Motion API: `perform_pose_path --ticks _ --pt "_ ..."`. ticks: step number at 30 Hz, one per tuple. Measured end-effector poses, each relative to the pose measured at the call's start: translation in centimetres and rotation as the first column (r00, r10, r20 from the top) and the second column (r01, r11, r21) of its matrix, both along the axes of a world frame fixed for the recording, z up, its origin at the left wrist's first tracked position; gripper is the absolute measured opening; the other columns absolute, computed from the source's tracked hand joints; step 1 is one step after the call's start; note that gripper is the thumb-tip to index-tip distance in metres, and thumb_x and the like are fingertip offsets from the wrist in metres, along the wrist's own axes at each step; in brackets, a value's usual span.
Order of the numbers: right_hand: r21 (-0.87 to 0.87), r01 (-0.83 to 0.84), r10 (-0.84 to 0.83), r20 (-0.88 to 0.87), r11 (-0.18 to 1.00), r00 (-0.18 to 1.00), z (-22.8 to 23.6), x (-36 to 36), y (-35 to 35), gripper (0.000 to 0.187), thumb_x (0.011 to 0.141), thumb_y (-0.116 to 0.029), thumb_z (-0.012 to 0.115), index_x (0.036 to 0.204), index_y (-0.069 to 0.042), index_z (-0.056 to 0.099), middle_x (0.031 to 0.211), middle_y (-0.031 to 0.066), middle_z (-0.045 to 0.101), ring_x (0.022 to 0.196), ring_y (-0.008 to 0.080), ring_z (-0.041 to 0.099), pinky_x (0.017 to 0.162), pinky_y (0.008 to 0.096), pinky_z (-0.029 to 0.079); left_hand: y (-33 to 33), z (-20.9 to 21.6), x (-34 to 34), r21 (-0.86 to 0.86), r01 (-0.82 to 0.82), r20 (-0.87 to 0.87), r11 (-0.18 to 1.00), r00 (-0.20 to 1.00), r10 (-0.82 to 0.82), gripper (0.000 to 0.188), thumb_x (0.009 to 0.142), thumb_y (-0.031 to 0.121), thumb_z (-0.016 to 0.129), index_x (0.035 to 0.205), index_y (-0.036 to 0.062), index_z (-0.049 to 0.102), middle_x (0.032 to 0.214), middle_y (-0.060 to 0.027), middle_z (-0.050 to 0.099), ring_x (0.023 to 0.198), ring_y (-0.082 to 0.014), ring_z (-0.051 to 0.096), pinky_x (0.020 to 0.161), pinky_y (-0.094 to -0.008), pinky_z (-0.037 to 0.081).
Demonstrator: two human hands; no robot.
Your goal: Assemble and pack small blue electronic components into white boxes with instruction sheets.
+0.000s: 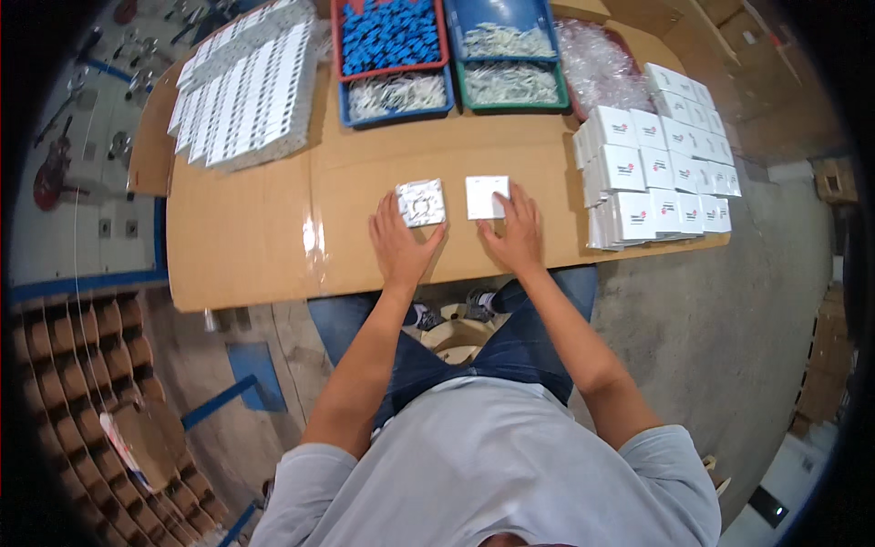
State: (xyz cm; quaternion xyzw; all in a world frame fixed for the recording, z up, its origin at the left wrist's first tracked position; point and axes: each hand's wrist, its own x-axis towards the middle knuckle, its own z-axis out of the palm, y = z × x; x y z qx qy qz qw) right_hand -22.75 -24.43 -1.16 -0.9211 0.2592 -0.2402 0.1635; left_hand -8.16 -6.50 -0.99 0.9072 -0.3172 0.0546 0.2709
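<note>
On the brown cardboard worktop [246,246], near its front edge, two flat square pieces lay side by side, one per hand. Left hand [406,244] straddled the grey-and-white square plate with patterned, molded-looking face [420,202]: fingers along its left edge, thumb by the lower right corner, thumb and fingers well apart. Right hand [518,233] was at the smooth plain white square plate [480,198]: index finger over the right part of its face, thumb near the lower edge, thumb and index parted. Couldn't tell whether either hand was clamped on its plate or just touching. A narrow gap separated the plates. Writing: the white square packs stacked at right [625,168] carried small dark print plus a red mark on their faces; the white plate had tiny dark marks near its top edge. Materials: long rows of white square pieces with dark marks along their edges [246,96] at left; bright blue small parts [387,36] in a red tray [445,41]; pale small parts in blue and green trays [515,107], too small to identify; crumpled clear plastic film [594,68] behind the packs.
</note>
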Motion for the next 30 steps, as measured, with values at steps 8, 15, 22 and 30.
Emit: perform_pose_path --ticks 8,15,22,30 --pt "0.393 0.029 -0.103 0.168 0.919 0.98 0.8 0.1 -0.8 0.052 0.085 -0.024 0.077 0.131 -0.006 0.06 0.149 0.0208 0.048 0.137 0.0401 0.046 0.113 0.0484 0.039 -0.1 0.7 -0.4 0.021 -0.007 -0.036 1.0 0.999 0.008 0.112 0.072 0.06 0.082 0.153 0.0003 0.033 0.153 -0.0181 0.043 0.145 -0.0326 0.037 0.121 -0.0528 0.023" --pt "0.405 -0.017 0.027 -0.019 0.914 0.999 13.7 3.6 -11.1 0.036 0.093 -0.031 0.065 0.119 -0.008 0.068 0.115 0.016 0.07 0.11 0.0357 0.066 0.094 0.0431 0.052 0.1 1.7 -0.1 0.116 -0.021 -0.094 0.993 0.995 0.032 0.114 0.073 0.058 0.081 0.155 -0.0013 0.028 0.155 -0.0194 0.038 0.147 -0.0341 0.032 0.122 -0.0541 0.019" --pt "-0.049 0.152 -0.159 -0.365 0.987 0.917 13.1 9.3 -36.5 0.026 0.087 -0.018 0.061 0.104 -0.004 0.074 0.102 0.0234 0.072 0.097 0.0414 0.069 0.086 0.0492 0.054 -0.8 1.8 -0.1 0.123 -0.004 -0.105 0.992 0.994 0.017 0.115 0.072 0.057 0.08 0.156 -0.0019 0.026 0.155 -0.0199 0.036 0.147 -0.0349 0.032 0.122 -0.0554 0.019" --pt "-0.204 0.131 -0.213 -0.461 0.97 0.861 10.1 15.9 -43.0 0.049 0.088 -0.007 0.057 0.136 -0.017 0.061 0.127 0.0219 0.065 0.114 0.0397 0.065 0.094 0.0511 0.054 -0.2 1.9 0.4 0.163 -0.018 -0.088 0.986 0.996 0.032 0.116 0.072 0.058 0.08 0.155 -0.0033 0.027 0.155 -0.0211 0.036 0.147 -0.0351 0.032 0.122 -0.0562 0.019"
